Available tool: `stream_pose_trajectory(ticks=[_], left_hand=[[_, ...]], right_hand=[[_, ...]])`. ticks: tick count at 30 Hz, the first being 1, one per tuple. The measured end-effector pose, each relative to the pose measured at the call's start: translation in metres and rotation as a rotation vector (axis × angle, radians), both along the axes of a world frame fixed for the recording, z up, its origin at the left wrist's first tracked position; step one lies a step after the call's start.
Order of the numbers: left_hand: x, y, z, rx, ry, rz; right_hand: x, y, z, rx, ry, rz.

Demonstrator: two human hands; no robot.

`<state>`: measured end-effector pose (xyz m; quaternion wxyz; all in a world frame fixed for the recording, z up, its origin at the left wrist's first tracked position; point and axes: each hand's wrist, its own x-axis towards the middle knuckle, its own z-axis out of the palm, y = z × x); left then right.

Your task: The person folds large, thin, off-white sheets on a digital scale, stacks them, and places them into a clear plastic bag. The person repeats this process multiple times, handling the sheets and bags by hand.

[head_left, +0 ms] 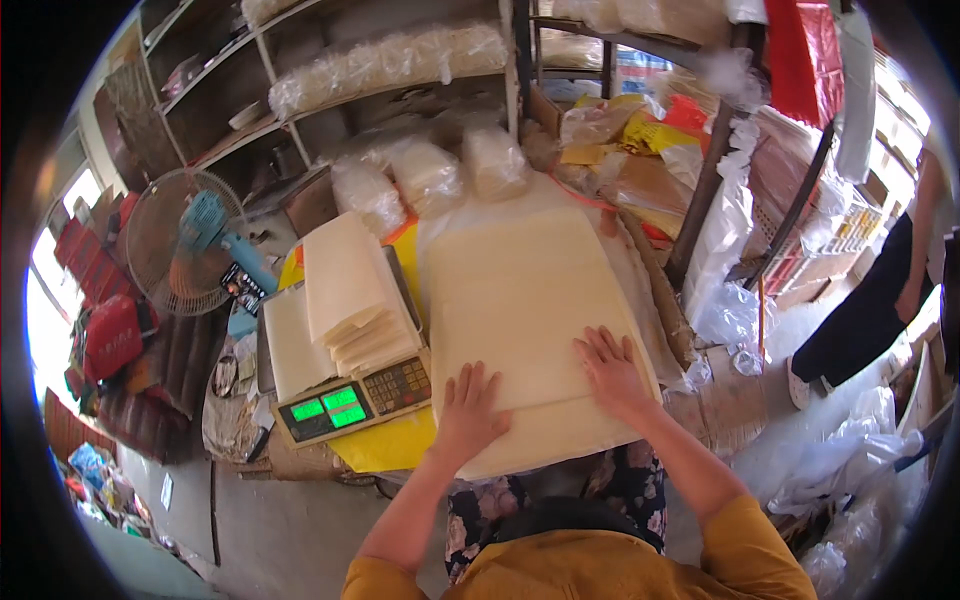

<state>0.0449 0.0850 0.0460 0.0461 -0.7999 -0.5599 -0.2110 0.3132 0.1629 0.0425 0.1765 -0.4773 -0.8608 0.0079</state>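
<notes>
Both hands flat, fingers spread, no grip closed: left hand point(468, 408) & right hand point(612, 375) press on near end of big cream sheet stack point(520, 300), centre of worktop point(385, 448). Left of it: scale point(350, 405) w/ smaller sheet pile point(350, 290). Fan point(185, 240) far left.

Matt, smooth cream paper sheets point(520, 300), glossy clear plastic bags point(425, 170), metal-framed shelves point(290, 110), plastic-bladed fan point(200, 225)
</notes>
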Motion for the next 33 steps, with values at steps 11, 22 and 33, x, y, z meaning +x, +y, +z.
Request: stream_pose_trajectory(ticks=[11, 22, 33], left_hand=[[0.024, -0.008, 0.055, 0.303, -0.829, 0.162], [-0.03, -0.032, -0.031, -0.145, -0.565, -0.294], [0.028, 0.007, 0.007, -0.02, -0.02, -0.005]], right_hand=[[-0.044, -0.039, 0.109, 0.132, 0.249, 0.257], [0.052, -0.053, 0.032, -0.625, 0.692, 0.137], [0.019, -0.008, 0.04, -0.135, 0.283, -0.138]])
